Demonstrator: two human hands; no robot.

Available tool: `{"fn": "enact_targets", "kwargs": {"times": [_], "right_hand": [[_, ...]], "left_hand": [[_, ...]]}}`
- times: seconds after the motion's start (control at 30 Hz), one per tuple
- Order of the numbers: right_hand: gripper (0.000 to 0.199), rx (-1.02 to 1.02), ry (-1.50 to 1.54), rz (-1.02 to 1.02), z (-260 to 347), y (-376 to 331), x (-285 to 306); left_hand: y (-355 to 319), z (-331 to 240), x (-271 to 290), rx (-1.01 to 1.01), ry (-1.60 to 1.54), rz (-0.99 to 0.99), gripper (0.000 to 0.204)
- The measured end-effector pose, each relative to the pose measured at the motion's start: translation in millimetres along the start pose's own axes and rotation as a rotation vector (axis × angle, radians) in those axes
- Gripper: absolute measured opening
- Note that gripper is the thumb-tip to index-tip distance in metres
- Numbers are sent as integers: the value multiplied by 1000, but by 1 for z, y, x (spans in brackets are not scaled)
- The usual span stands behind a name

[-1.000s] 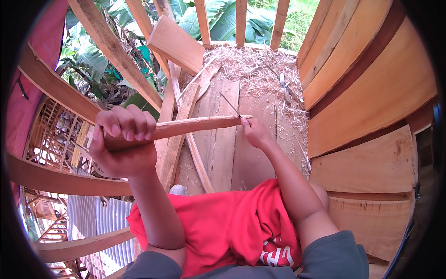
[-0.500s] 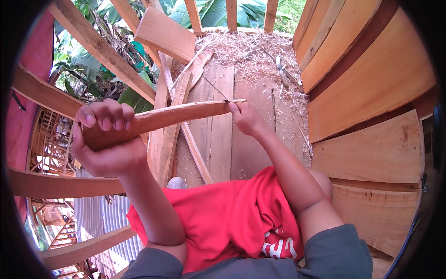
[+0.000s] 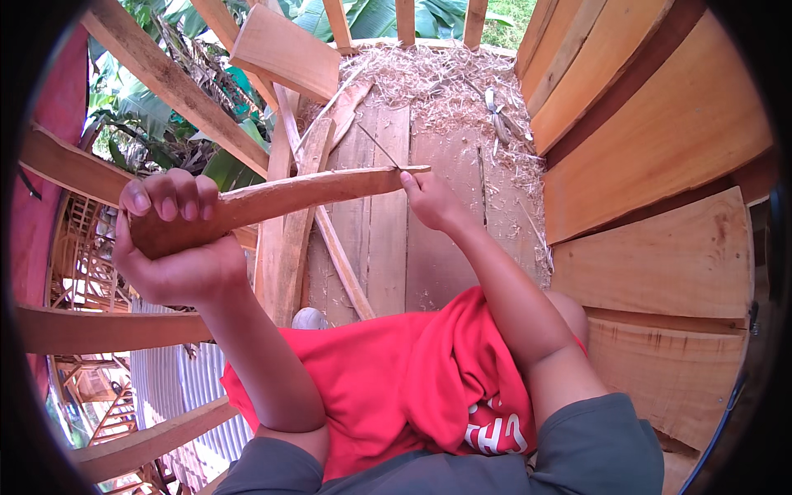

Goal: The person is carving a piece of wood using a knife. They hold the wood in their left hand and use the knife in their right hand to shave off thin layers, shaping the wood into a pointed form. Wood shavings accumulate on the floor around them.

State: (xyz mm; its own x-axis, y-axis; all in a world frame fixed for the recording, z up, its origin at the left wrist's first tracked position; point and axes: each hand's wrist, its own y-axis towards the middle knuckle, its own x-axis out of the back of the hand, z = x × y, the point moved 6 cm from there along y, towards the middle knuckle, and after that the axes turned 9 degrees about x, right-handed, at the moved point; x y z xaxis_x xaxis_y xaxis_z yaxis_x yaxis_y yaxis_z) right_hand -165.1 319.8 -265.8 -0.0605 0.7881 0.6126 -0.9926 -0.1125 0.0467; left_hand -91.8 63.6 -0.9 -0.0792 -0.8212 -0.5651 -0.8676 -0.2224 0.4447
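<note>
Gripping a curved stick [image 3: 305,195] by the thick end in the left hand [image 3: 194,268], clamped tight with fingers curled over the top and palm beneath. Holding the stick up in front of the body, above the board floor [image 3: 441,256], thick end near and to the left, thin end farther out around mid-view. Keeping the right hand [image 3: 433,200] closed at that thin end, on the base of a thin dark tool [image 3: 378,146], thumb against the wood. Cannot tell whether also pinching the stick there. Pointing the tool up and leftward, away from the body. Wearing dark sleeves [image 3: 594,445], with red cloth [image 3: 355,355] over the lap, below the forearms. Facing a spread of pale shavings [image 3: 412,82] at the floor's far end, trailing down along the right side. Can see, left of the shavings, a wood block [image 3: 285,54], and, partly behind the stick, a beam [image 3: 297,264] beside a narrow strip [image 3: 345,268]. Flanked on the right by broad planks [image 3: 652,272], on the left by rails [image 3: 115,330], with a ridged sheet [image 3: 157,371] beyond. Looking out past upright posts [image 3: 474,25] to big green leaves [image 3: 373,26].
</note>
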Motion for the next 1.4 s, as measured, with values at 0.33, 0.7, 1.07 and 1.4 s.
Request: {"fn": "enact_targets", "kwargs": {"times": [0.33, 0.7, 1.07, 1.4], "right_hand": [[50, -102, 90, 30, -15, -1, 9], [49, -203, -70, -1, -66, -3, 12], [49, -42, -46, -29, -28, -3, 9], [47, -104, -23, -1, -62, -10, 18]], "left_hand": [[2, 2, 0, 43, -55, 58, 22], [3, 6, -10, 73, -92, 89, 18], [-1, 4, -9, 57, -110, 129, 18], [0, 8, -15, 92, -151, 153, 18]]}}
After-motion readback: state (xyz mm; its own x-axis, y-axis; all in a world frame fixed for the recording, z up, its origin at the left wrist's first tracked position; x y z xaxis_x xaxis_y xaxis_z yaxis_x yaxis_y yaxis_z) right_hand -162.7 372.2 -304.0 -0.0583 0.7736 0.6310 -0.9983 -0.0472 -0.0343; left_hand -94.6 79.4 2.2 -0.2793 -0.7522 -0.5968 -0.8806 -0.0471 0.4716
